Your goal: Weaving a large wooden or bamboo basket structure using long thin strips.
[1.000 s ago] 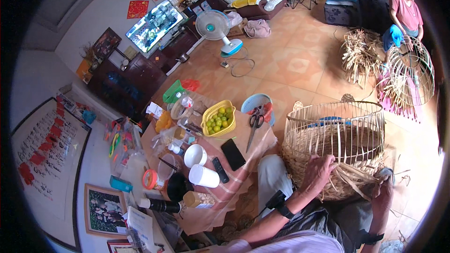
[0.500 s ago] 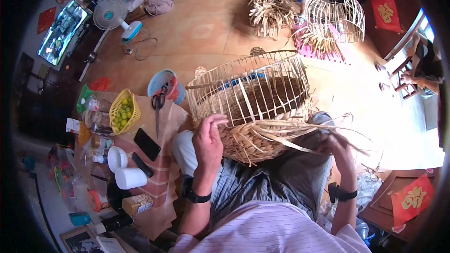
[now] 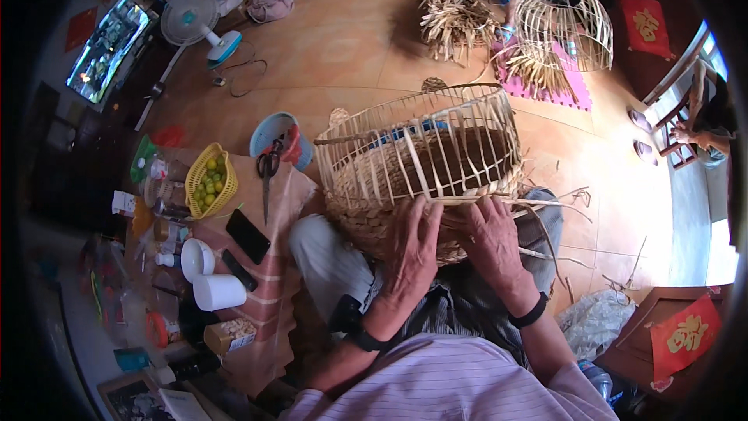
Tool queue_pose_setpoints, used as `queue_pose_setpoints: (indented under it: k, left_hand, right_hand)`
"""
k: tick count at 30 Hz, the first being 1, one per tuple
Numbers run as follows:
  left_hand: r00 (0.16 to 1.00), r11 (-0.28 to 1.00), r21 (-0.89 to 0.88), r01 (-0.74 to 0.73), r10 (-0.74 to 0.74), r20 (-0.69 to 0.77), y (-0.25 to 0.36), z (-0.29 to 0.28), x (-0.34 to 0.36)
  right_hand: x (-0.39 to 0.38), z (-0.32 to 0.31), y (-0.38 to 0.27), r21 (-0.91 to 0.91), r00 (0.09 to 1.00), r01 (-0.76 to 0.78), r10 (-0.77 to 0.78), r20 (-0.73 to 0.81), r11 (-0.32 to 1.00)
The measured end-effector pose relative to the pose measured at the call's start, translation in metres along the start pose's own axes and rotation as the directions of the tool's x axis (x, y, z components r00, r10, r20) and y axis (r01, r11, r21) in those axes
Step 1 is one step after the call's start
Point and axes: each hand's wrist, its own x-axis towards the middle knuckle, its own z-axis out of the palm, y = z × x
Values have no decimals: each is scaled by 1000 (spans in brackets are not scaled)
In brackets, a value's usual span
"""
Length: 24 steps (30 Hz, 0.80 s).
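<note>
A half-woven basket [image 3: 354,187] of pale upright stakes and braided straw rests tilted across my lap. My left hand [image 3: 413,245] lies on its near side, fingers together and bent over the top edge of the weave. Close beside it, my right hand [image 3: 495,245] grips the same edge, where loose straw strands [image 3: 538,203] run out to the right past my knee. Both thumbs are hidden. Inside the basket, part of something blue [image 3: 405,134] shows between the stakes.
A cloth-covered table on the left holds black scissors [image 3: 268,175], a yellow basket of green fruit [image 3: 210,179], a phone [image 3: 248,236] and white cups [image 3: 220,292]. A bucket [image 3: 280,140] stands behind. Across the floor, a person holds another basket frame [image 3: 565,27] near straw bundles [image 3: 456,19].
My left hand has come down onto the weave's edge. My right hand has moved left from the loose strand ends to the basket, and the strands now lie along the edge.
</note>
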Motion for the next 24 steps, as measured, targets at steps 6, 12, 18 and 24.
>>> queue_pose_setpoints:
  k: [6,12,18,24]
  left_hand:
    - [940,923,-274,272,-315,-128,-49,-18,-16]
    - [950,938,-245,244,-282,-134,-72,-8,-19]
    - [960,954,-211,211,-242,-137,-72,-8,-14]
    - [965,951,-251,181,-221,-139,-79,-5,-9]
  right_hand:
    - [-2,6,5,70,1000,3,-2,-17,998]
    - [0,7,3,58,999,-35,35,-4,998]
    - [-4,11,7,106,998,-38,43,-45,994]
    - [-4,14,10,118,998,-47,52,-42,992]
